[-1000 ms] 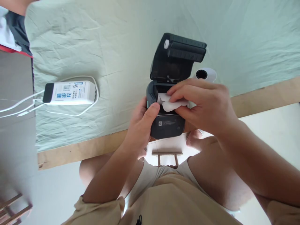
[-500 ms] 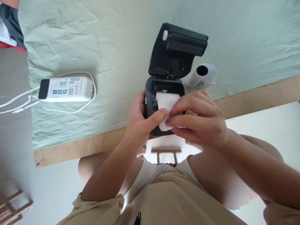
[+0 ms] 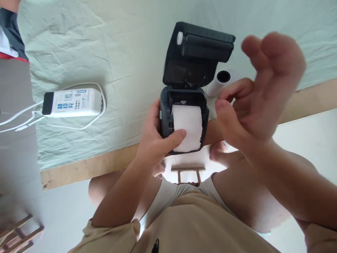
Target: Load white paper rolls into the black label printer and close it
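Observation:
A small dark thermal printer [image 3: 165, 116] stands tilted at the table's front edge, its lid [image 3: 193, 63] swung up and a black roller along the lid's far end. White paper [image 3: 191, 123] lies in the printer's compartment, its right edge ragged. My left hand [image 3: 156, 140] grips the printer's left side, with the thumb pressed onto the paper. To the right, my right hand [image 3: 259, 91] is raised off the printer. Its fingers are apart and partly curled, and nothing shows in them. Behind its thumb stands a white paper roll [image 3: 214, 88] with a black core, partly covered.
A white power strip [image 3: 79, 109] with cables lies on the left of the pale green cloth [image 3: 126, 56]. The table's wooden edge [image 3: 92, 163] runs in front of my knees. A person's arm and clothing [image 3: 12, 31] show at the far left. Wooden stool parts [image 3: 21, 233] stand below.
My right hand has let go of the paper and moved up and right. The paper now lies uncovered in the printer. My left hand keeps its hold on the printer.

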### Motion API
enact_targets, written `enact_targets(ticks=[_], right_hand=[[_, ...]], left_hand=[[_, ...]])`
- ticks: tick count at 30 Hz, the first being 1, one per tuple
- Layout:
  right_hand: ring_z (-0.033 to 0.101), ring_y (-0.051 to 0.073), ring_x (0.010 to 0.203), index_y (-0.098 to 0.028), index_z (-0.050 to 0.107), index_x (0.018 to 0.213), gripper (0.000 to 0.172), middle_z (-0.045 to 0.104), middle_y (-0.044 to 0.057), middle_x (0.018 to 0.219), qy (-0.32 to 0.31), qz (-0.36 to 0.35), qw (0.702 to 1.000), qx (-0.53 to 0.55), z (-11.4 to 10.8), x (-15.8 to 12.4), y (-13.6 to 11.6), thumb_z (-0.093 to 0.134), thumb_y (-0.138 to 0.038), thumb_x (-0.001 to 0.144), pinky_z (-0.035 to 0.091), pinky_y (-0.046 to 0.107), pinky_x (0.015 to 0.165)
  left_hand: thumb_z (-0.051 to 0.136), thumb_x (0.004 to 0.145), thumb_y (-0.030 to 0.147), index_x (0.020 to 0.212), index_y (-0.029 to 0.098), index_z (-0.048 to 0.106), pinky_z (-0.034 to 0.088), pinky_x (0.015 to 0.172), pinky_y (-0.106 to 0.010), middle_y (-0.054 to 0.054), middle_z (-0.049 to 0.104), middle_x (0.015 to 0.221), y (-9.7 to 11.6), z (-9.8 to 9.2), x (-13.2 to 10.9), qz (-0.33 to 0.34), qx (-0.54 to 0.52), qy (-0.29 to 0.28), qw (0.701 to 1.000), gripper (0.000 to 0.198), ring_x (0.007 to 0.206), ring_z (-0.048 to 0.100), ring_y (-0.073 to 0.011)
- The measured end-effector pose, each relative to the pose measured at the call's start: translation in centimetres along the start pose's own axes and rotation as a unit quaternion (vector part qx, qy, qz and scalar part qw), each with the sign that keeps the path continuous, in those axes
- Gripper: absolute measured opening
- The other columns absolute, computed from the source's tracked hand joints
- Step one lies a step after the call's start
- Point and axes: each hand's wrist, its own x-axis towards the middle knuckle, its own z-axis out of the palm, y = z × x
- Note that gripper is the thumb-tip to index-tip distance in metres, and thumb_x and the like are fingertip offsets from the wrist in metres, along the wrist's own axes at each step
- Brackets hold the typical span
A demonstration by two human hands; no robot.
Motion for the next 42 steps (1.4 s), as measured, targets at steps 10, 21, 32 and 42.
enact_targets(ticks=[10, 21, 32, 42], right_hand=[[0.038, 0.012, 0.057, -0.030, 0.056, 0.098, 0.019, 0.044, -0.003, 0.078, 0.012, 0.155, 0.962, 0.222, 0.8, -1.1, 1.2, 0.062, -0.047, 0.103, 0.033, 0.029, 0.046], [0.048, 0.012, 0.063, -0.028, 0.045, 0.100, 0.034, 0.051, -0.004, 0.080, -0.163, 0.156, 0.971, 0.080, 0.6, -1.6, 2.3, 0.062, -0.056, 0.103, 0.049, 0.028, 0.053], [0.039, 0.009, 0.055, -0.027, 0.039, 0.092, 0.029, 0.041, -0.007, 0.070, -0.156, 0.160, 0.970, 0.094, 0.9, -1.4, 2.3, 0.061, -0.040, 0.105, 0.040, 0.024, 0.050], [0.046, 0.010, 0.056, -0.028, 0.044, 0.096, 0.028, 0.048, -0.007, 0.074, -0.189, 0.151, 0.961, 0.132, -0.1, -1.8, 2.3, 0.072, -0.032, 0.096, 0.042, 0.026, 0.048]], left_hand=[[0.093, 0.067, 0.024, 0.137, 0.025, 0.060, 0.066, 0.081, -0.035, -0.007, 0.077, 0.123, 0.9, 0.6, -0.7, -0.046, 0.006, 0.035, 0.998, 0.078, 0.104, 0.077, -0.0288], [0.088, 0.081, 0.050, 0.115, 0.025, 0.072, 0.060, 0.060, -0.029, -0.004, 0.077, 0.089, 0.2, 0.9, -0.7, -0.007, -0.046, 0.028, 0.999, 0.045, 0.087, 0.078, -0.0260], [0.075, 0.091, 0.062, 0.099, 0.022, 0.075, 0.068, 0.080, -0.035, -0.004, 0.081, 0.091, -0.3, 1.4, 0.3, -0.012, -0.118, 0.080, 0.990, 0.041, 0.102, 0.081, -0.0278], [0.083, 0.090, 0.041, 0.072, 0.022, 0.070, 0.060, 0.063, -0.023, 0.003, 0.071, 0.072, -0.5, 1.0, 1.0, 0.040, -0.128, 0.098, 0.986, 0.029, 0.073, 0.073, -0.0142]])
